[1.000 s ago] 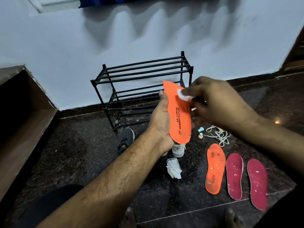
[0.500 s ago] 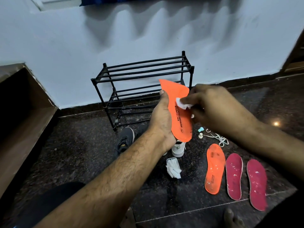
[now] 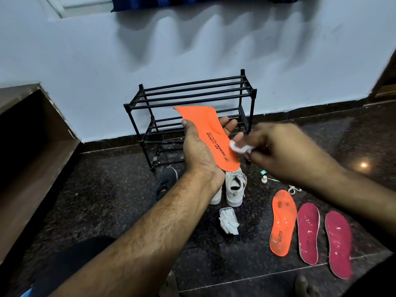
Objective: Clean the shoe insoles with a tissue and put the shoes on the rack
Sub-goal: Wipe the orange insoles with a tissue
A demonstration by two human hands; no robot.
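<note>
In the head view, an orange insole (image 3: 209,133) is held up in front of the chest by the left hand (image 3: 200,151), thumb along one long edge and fingertips curled round the other, so that its printed face is tilted toward the camera and open to wiping. A folded tissue (image 3: 239,147) is pinched in the closed fingers of the right hand (image 3: 285,151) and is set against the insole's right edge near the heel; the hand is blurred, so contact cannot be confirmed. On the floor (image 3: 107,189), a second orange insole (image 3: 281,224) and two red insoles (image 3: 308,232) (image 3: 339,243) are laid side by side at the right, speckled faces up, apparently kept within reach for wiping. A pair of white shoes (image 3: 234,187) and a dark shoe (image 3: 165,181) stand just before the black rack (image 3: 192,97), whose shelves are bare. A tissue pack (image 3: 228,219) lies near the shoes, with small caps and a lace to the right. Open floor is left between shoes and insoles; the rack's front bars are judged the edge to be cleared when shoes are lifted in
</note>
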